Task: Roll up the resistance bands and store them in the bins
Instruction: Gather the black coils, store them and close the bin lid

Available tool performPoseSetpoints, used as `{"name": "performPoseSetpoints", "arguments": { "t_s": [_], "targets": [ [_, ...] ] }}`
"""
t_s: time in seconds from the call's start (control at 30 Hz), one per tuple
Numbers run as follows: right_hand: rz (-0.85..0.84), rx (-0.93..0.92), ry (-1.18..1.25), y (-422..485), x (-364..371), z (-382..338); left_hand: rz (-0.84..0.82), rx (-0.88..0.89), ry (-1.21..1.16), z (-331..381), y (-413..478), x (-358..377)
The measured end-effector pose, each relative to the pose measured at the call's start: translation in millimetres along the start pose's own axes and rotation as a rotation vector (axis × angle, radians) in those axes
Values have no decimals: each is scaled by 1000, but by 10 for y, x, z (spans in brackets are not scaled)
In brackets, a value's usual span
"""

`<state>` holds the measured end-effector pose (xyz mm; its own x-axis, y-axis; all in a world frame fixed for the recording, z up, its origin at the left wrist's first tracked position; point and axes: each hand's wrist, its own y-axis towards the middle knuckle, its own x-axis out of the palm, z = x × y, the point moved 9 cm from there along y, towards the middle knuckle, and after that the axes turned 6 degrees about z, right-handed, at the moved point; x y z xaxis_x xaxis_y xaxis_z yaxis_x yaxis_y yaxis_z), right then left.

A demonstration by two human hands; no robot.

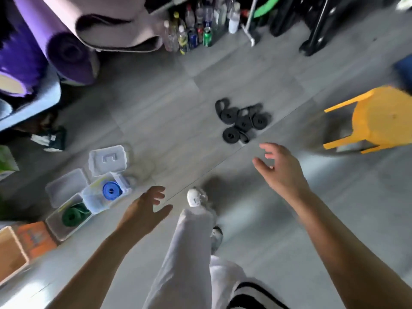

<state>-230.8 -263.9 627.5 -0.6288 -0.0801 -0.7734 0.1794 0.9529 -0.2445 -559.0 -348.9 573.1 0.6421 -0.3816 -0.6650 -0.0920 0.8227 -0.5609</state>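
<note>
Several rolled black resistance bands [242, 121] lie in a heap on the grey floor ahead. A rolled blue band [112, 190] sits in a clear bin [93, 200] at the left. Beside it a rolled green band [72, 216] lies in a second clear bin [54, 226]. My left hand [146, 207] hovers empty to the right of the blue band's bin, fingers relaxed. My right hand [281, 168] is spread and empty, just below the black heap.
Two clear lids [108, 160] [65, 186] lie behind the bins. A yellow stool [376, 118] stands at the right. Bottles [194, 30] line the far wall. Purple rolled mats [66, 50] rest at upper left. A cardboard box [11, 250] sits at lower left. My legs and shoes [196, 197] are in the middle.
</note>
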Motion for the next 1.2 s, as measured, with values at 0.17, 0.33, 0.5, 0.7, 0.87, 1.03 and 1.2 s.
{"name": "performPoseSetpoints", "arguments": {
  "t_s": [0.17, 0.33, 0.5, 0.7, 0.87, 1.03, 1.2],
  "targets": [
    [-107, -54, -87, 713, -116, 418, 71, -28, -58, 677, 847, 84],
    [-328, -16, -206, 1437, -112, 1031, 108, 25, -28, 1693, 2103, 94],
    [-444, -49, -288, 2536, 0, 1452, 187, 50, -47, 2604, 3137, 61],
    [-620, -132, -422, 3871, 1034, 2006, 211, -145, -136, 2094, 3910, 1200],
    [-731, -271, -486, 4749, 2334, 2389, 174, -321, -218, 1339, 4607, 2486],
    [-764, -461, -550, 5147, 3609, 2726, 161, -390, -243, 688, 5326, 3481],
    [-762, -703, -547, 5435, 4621, 2667, 105, -391, -157, 265, 5978, 4189]
  ]
}}
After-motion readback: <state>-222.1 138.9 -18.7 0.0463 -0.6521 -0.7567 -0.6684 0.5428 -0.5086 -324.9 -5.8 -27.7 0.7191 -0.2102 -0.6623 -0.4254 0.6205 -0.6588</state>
